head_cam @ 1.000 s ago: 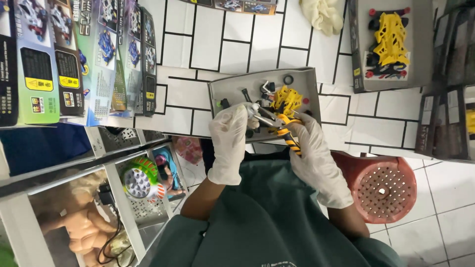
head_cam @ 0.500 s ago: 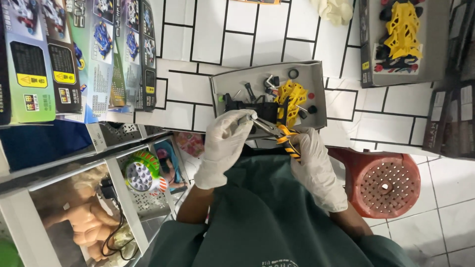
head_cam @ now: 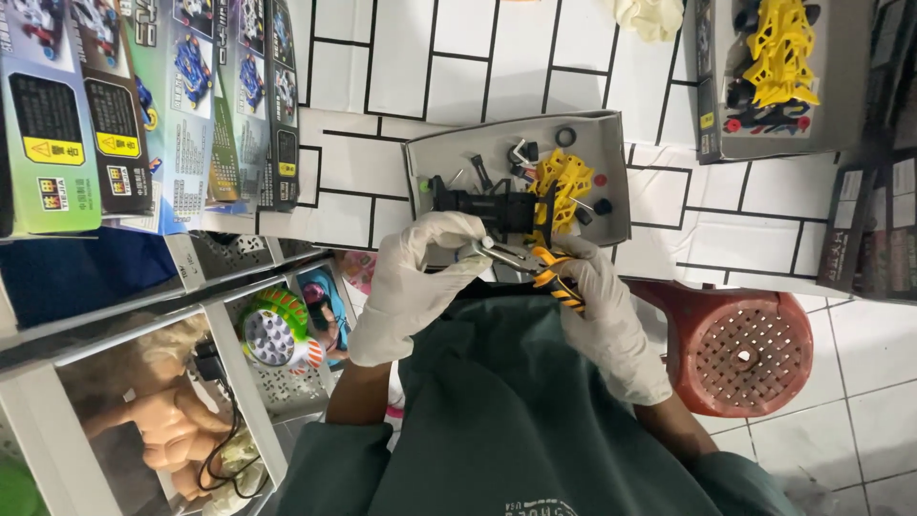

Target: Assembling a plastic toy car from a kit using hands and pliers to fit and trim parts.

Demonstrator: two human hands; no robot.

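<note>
Both my hands wear white gloves and are held just above my green-clad lap. My right hand (head_cam: 611, 325) grips a pair of pliers (head_cam: 535, 266) by its orange-and-black handles. My left hand (head_cam: 415, 287) closes its fingertips around the pliers' metal jaws; whether a small part sits between them is hidden. Just beyond the hands lies a grey tray (head_cam: 611, 143) holding a black toy-car chassis (head_cam: 487, 203), a yellow body frame (head_cam: 564, 177) and small black wheels and bits.
A red perforated plastic stool (head_cam: 740, 349) stands at the right. Boxed toy-car kits (head_cam: 143, 105) are stacked at the left, above a shelf with toys (head_cam: 272, 334). Another box with a yellow model (head_cam: 778, 67) sits top right on the white tiled floor.
My hands have drawn back from over the tray toward my body, with the pliers still in them. The black chassis now lies uncovered in the tray.
</note>
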